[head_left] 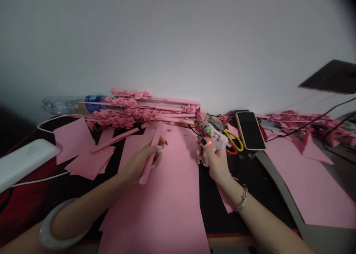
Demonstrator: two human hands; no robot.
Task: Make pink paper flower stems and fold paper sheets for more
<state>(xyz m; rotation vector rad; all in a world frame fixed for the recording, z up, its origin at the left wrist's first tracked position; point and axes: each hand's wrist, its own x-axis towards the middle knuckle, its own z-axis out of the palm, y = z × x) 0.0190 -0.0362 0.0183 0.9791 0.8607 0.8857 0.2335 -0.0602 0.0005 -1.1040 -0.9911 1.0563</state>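
Observation:
My left hand (pixel 148 157) is closed round a rolled pink paper tube (pixel 152 152), which slants up and away over the pink paper sheets (pixel 169 205). To the right, my right hand (pixel 214 157) grips a pale glue gun (pixel 218 138) by its handle, and a small red light glows on its body. The gun's nose is hard to make out against the clutter behind it. Just beyond my right hand lie scissors with yellow and red-orange handles (pixel 235 139).
Pink paper flowers on stems (pixel 133 111) lie along the wall beside a plastic bottle (pixel 65 105). Cut paper squares (pixel 91 159) and a white power bank (pixel 27 161) are at left. A phone (pixel 251 129), cables and more pink sheets (pixel 308 183) are at right.

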